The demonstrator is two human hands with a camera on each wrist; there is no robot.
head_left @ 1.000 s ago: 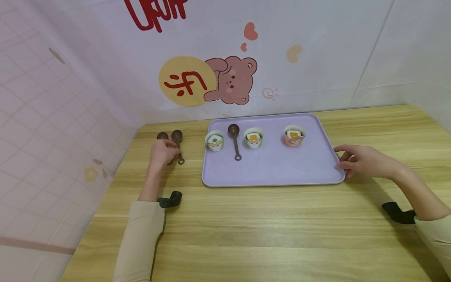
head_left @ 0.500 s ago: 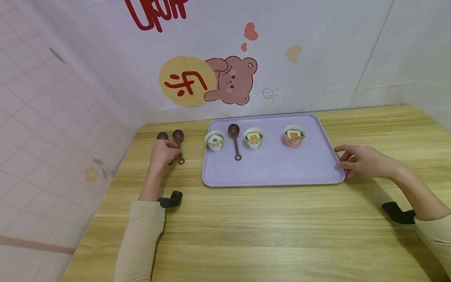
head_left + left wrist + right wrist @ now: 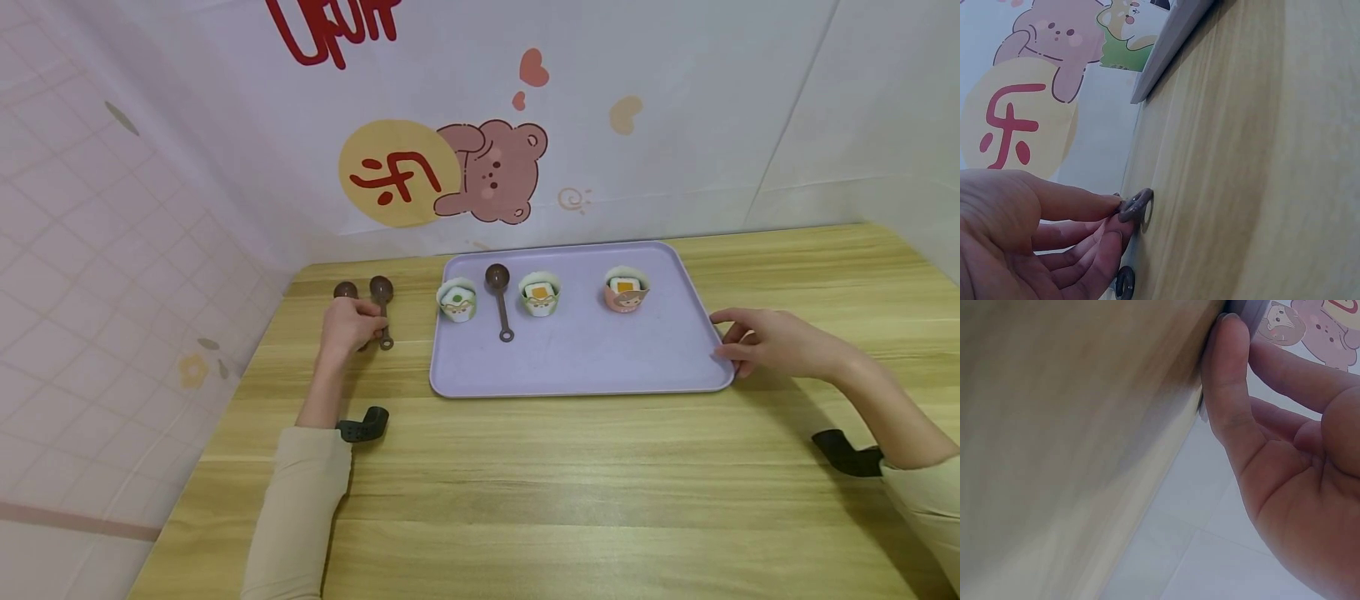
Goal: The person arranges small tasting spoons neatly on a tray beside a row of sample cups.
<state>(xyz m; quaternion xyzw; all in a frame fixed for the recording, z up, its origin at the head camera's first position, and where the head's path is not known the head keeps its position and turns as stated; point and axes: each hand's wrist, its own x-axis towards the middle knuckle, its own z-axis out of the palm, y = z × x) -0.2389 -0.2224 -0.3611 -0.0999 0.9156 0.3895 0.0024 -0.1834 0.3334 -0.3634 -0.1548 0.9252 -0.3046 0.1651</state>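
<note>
Two brown measuring spoons with round bowls lie side by side on the table, left of a lilac tray. My left hand (image 3: pixel 349 326) pinches the handle of the right one, the brown measuring spoon (image 3: pixel 382 290). Its ring end (image 3: pixel 1138 205) pokes out past my fingertips in the left wrist view. The other measuring spoon (image 3: pixel 346 289) is partly hidden behind that hand, its ring (image 3: pixel 1125 284) showing just below. At the tray's right side, my right hand (image 3: pixel 780 340) grips the edge of the lilac tray (image 3: pixel 600 358), thumb and fingers at the rim.
On the tray stand a green-patterned paper cup (image 3: pixel 458 312), another green one (image 3: pixel 540 305) and a pink one (image 3: pixel 626 300), each with a white piece inside. A third measuring spoon (image 3: pixel 502 308) lies between the green cups. A printed wall cloth (image 3: pixel 675 150) borders the table's back.
The right of the two spoons on the table has shifted slightly to the right with my left hand's fingers. My right hand and the tray stay practically still.
</note>
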